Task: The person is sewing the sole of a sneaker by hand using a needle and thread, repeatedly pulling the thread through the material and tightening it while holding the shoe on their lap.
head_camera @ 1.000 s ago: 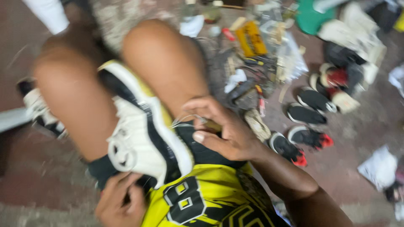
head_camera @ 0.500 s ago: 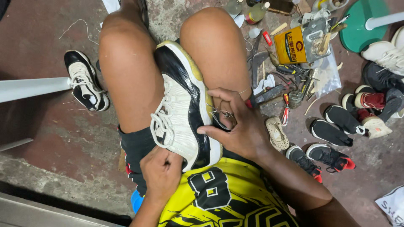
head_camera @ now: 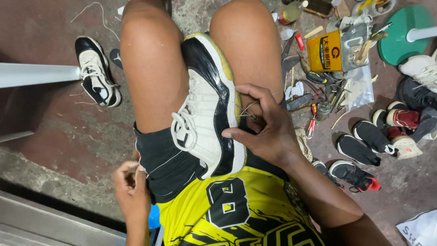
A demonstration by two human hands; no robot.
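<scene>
One white and black sneaker (head_camera: 205,123) lies wedged between the person's two bare knees, toe pointing away, laces up. The right hand (head_camera: 266,130) rests against the sneaker's outer edge; its thumb presses the black side while the fingers (head_camera: 255,98) curl closed around one thin bent needle (head_camera: 243,110) at the seam of the sole. One pale thread (head_camera: 166,159) runs from beneath the sneaker across the black shorts to the left hand (head_camera: 132,189), whose fingers are pinched shut on the thread's end, down beside the hip and well apart from the sneaker.

Beyond the right fingers, on the floor (head_camera: 54,132), sits a scatter of tools: one yellow tin can (head_camera: 324,51), one red-handled screwdriver (head_camera: 311,127), and several pliers and blades too tangled to count. Farther out from the same fingers stands one green round base (head_camera: 400,38) with a white pole. Near the wrist lie three dark shoes with white or red trim (head_camera: 359,136), and a heap of more shoes at the right edge, not countable.

Far on the other side, past the left knee, lies one matching white and black sneaker (head_camera: 96,73), beside one white bar (head_camera: 38,75).
</scene>
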